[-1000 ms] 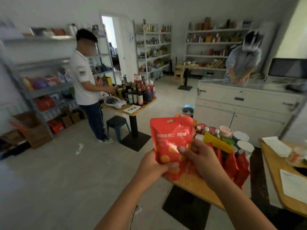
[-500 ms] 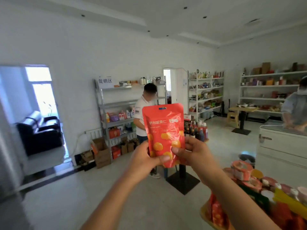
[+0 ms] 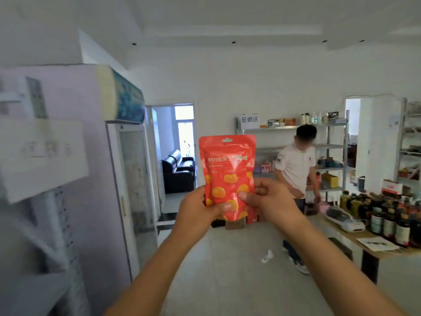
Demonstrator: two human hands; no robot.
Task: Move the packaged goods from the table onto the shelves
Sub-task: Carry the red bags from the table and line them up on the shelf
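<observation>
Red-orange pouch [image 3: 227, 169], count 1, upright at the centre of the frame, printed face toward the camera, hang-hole tab at the top

- Both forearms reach in from the bottom edge and converge on the pouch's lower half
- Left hand [image 3: 200, 210]: clamped on the lower left corner, thumb laid across the front near the bottom, fingers hidden behind the pack
- Right hand [image 3: 271, 201]: clamped on the lower right edge, thumb pressed on the front, other fingers curled round behind
- Thumb tips sit close together on the pack; hands apart only by the pouch's width
- A strip of red shows behind the lower right corner; cannot tell if it is a second pack
- Pouch is in the air, well apart from any shelf and from the surface

Surroundings, counted:
- Metal shelves [image 3: 330, 145], 1 unit at right of centre against the far wall, several tiers, small goods on them, a white sign [image 3: 249, 119] on its top left
- More shelving cut off at the right edge, blurred
- Person in white shirt [image 3: 296, 169], 1, standing in front of the shelves
- Wooden surface [image 3: 362, 236], 1, lower right, carrying a crowd of dark bottles [image 3: 387, 215] too packed to count, 1 white device [image 3: 344, 218], 1 paper sheet [image 3: 376, 244]
- Glass-door cooler [image 3: 127, 179], 1, left of centre
- Dark sofa [image 3: 177, 172], 1, seen through the open doorway
- White scrap [image 3: 267, 256], 1, on the floor
</observation>
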